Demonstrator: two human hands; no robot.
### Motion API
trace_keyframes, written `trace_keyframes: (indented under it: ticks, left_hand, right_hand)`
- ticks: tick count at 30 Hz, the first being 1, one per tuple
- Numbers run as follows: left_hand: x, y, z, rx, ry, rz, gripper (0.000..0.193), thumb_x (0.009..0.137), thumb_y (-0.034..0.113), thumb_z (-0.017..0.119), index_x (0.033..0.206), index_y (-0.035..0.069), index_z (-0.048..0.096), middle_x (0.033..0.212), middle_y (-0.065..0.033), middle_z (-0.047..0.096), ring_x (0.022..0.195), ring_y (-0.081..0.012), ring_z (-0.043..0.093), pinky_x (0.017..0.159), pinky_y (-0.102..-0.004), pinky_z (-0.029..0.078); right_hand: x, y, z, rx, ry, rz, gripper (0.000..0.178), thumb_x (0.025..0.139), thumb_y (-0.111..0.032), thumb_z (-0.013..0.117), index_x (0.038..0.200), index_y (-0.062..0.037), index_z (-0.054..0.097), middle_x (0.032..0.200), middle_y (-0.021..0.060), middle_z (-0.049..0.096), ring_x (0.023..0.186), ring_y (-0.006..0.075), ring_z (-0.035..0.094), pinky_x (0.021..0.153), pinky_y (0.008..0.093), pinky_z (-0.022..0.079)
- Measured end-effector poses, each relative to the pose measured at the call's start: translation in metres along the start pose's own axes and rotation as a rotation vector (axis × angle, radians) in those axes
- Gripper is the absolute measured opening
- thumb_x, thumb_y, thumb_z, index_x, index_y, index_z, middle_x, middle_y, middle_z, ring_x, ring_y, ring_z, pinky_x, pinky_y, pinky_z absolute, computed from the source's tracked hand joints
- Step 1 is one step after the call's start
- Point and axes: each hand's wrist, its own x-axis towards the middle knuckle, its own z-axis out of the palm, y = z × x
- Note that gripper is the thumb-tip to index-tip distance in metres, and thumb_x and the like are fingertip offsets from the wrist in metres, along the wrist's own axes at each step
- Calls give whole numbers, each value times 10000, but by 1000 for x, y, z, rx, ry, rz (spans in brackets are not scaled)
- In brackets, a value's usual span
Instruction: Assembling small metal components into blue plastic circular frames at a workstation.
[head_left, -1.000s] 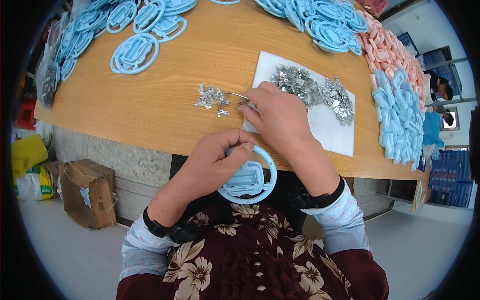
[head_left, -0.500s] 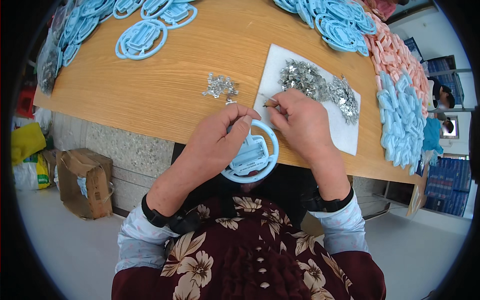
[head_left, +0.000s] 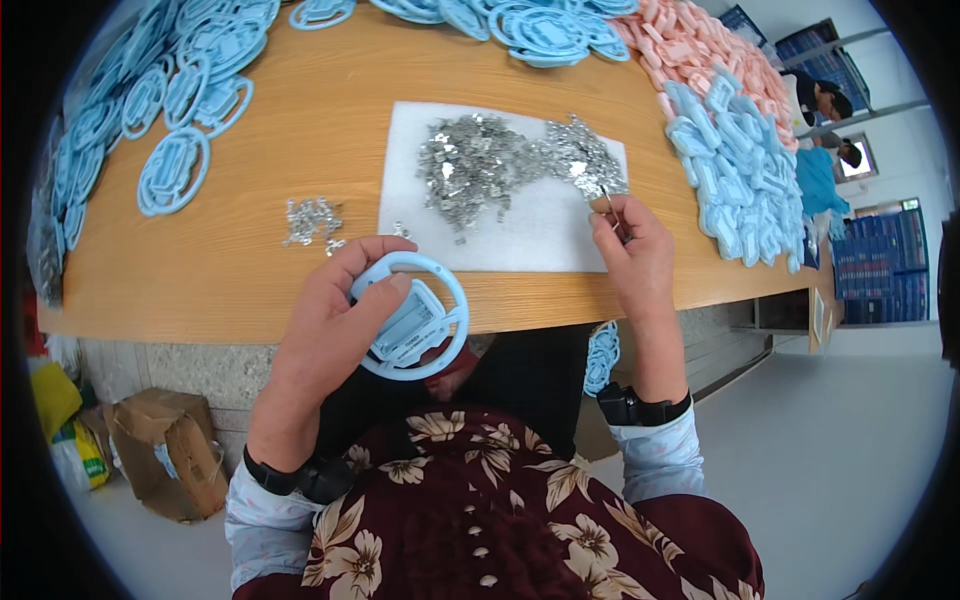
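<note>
My left hand [head_left: 335, 315] grips a light blue plastic wheel-shaped part [head_left: 412, 325] just off the table's near edge, thumb across its inner frame. The part has an outer ring and a boxy centre. My right hand [head_left: 640, 250] is closed on thin metal tweezers [head_left: 609, 207], whose tip is at the edge of the right-hand heap of small flat metal pieces [head_left: 580, 155]. That heap and a larger heap of metal pieces [head_left: 465, 165] lie on a white foam sheet [head_left: 540, 255]. Near my left fingers sits a small cluster of silvery clips [head_left: 310, 220].
Piles of blue wheel-shaped parts [head_left: 175, 170] cover the table's far left, with more blue rings [head_left: 550, 35] at the back. Blue plastic pieces [head_left: 720, 170] and pink ones [head_left: 680, 40] are heaped on the right. A cardboard box [head_left: 165, 450] stands on the floor at left.
My right hand has moved right with the tweezers, from the foam's near left to the right-hand heap. My left hand still holds the wheel-shaped part. The view has shifted rightward.
</note>
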Motion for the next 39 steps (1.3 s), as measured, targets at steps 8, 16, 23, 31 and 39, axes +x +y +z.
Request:
trace_keyframes:
  ticks: [8,16,23,31,39]
  left_hand:
    - [8,-1,21,102,-12,13,279,990,99,576,1256,18,608,1035,-12,671,913,-65,618,826,-242,511]
    - [7,1,23,99,-38,-25,273,987,83,572,1250,20,608,1046,-10,668,933,-60,613,836,-242,509]
    - [15,-1,29,64,-66,-22,275,981,95,610,1246,19,617,1030,-23,680,922,-60,622,815,-238,516]
    - [18,-1,34,135,-70,-4,300,999,76,581,1297,38,600,1040,2,661,917,-46,603,821,-225,502]
    - [21,0,35,96,-87,13,227,1011,146,616,1215,51,643,946,2,662,839,-42,606,746,-217,504]
  right_hand:
    - [25,12,1,-303,78,-120,216,881,-117,742,1082,-43,716,901,78,677,692,187,602,650,315,497]
    - [7,7,-3,-170,-108,-190,171,883,-102,720,1042,-40,708,916,112,675,738,266,647,675,346,516]
    - [-6,9,-19,5,-84,113,181,924,-149,700,1081,-64,728,890,128,689,708,249,638,695,372,526]
    - [10,-6,-1,-196,-93,-264,176,876,-111,742,1037,-45,720,888,109,663,765,287,659,682,366,523]
    - [17,-4,9,-72,-34,-311,94,877,-58,712,966,-32,695,842,101,638,724,254,632,652,339,499]
